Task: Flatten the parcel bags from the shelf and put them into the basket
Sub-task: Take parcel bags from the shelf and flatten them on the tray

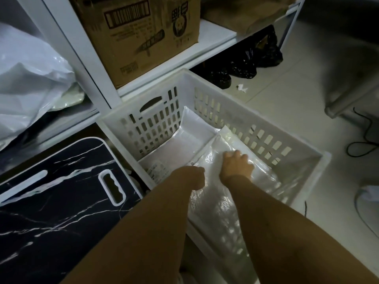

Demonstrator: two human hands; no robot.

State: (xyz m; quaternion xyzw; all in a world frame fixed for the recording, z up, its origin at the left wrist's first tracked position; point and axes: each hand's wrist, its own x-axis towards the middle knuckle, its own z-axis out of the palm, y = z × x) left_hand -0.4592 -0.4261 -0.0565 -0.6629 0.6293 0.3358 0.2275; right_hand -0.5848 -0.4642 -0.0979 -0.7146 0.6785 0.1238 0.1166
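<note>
The right hand (236,166) lies palm down with fingers spread, pressing on a clear bubble-wrap parcel bag (227,201) inside the white basket (303,158); the left hand (194,177) is bent at the wrist at that bag's edge, and whether it is pinching anything cannot be told. The bag is glossy and pebbled with air cells, lying flat along the basket's right side. Beneath and beside it sits a smooth white padded bag (184,144), one end leaning up the slotted plastic wall. The basket is rectangular, with rows of small openings and a handle cutout, standing on pale floor tiles against a white metal shelf (82,58). A printed cardboard box (139,37) stands on the shelf, crinkled black plastic bags (244,62) lie underneath, soft grey-white parcel bags (30,78) bulge at left, and a black marble-patterned board (51,191) lies near the left forearm
</note>
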